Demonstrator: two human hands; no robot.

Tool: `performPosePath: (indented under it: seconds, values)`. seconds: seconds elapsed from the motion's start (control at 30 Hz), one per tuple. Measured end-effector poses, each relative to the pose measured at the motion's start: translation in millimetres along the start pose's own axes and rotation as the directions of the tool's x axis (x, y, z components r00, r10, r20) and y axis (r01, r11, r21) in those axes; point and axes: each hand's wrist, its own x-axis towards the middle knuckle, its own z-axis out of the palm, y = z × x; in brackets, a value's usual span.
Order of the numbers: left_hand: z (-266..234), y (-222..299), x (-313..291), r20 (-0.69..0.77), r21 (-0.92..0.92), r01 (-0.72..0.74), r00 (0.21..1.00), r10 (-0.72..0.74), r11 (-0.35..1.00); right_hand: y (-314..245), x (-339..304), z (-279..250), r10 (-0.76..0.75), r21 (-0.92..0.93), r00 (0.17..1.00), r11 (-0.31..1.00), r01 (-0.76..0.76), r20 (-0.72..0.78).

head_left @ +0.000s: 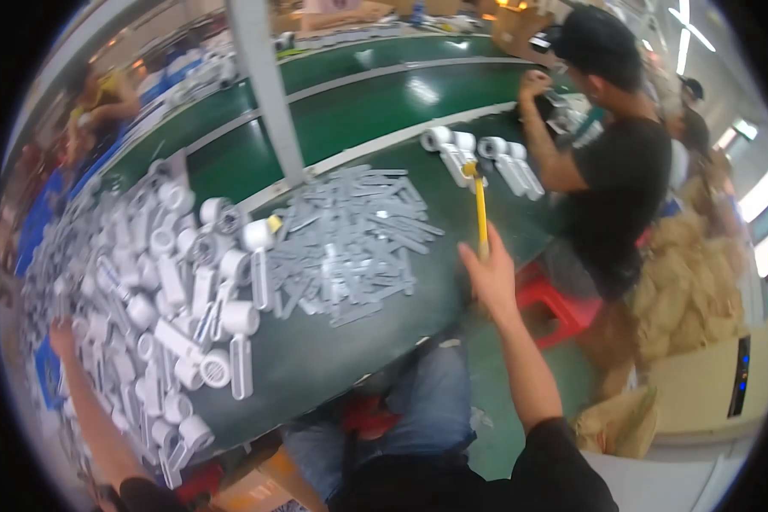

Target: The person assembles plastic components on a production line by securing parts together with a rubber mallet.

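My right hand (491, 275): wrapped around a yellow hammer (481, 209), my grip hiding the handle's lower end.
Hammer head: raised at the desk's (294, 363) right side, overlapping white pieces (449, 152) behind; I can't tell whether they touch.
My left hand (62, 337): at the white pile's (240, 319) left, blurred; I can't tell its grip.
Grey strips (350, 239): heaped, partly covering one another.
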Motion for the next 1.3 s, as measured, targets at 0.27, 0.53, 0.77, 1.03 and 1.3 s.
performPosePath:
  seconds: [0.27,0.53,0.77,1.03,1.3]
  values:
    - [-58.4,117.1,-113.3,-0.341,-0.051,-0.560,0.788,0.513,0.827,6.5,147.4,-58.0,-0.115,-0.383,0.954,0.924,0.000,-0.276]
    - [-208.2,219.9,-398.3,-0.136,-0.304,-0.533,0.845,0.518,0.789,79.4,223.0,-74.3,-0.078,-0.498,0.950,0.863,-0.087,-0.302]
    - [-256.6,342.6,-506.8,-0.069,-0.658,-0.505,0.779,0.623,0.559,26.0,139.5,-113.3,-0.379,-0.552,0.843,0.825,0.121,-0.382]
    - [-293.3,480.7,-512.4,-0.066,-0.671,-0.639,0.556,0.829,0.376,-13.4,-82.5,-6.6,-0.450,0.117,0.784,0.888,0.445,0.428]
    - [-241.7,485.0,-518.3,-0.046,-0.653,-0.668,0.505,0.862,0.357,-18.0,-97.4,39.1,-0.306,0.109,0.667,0.941,0.320,0.680]
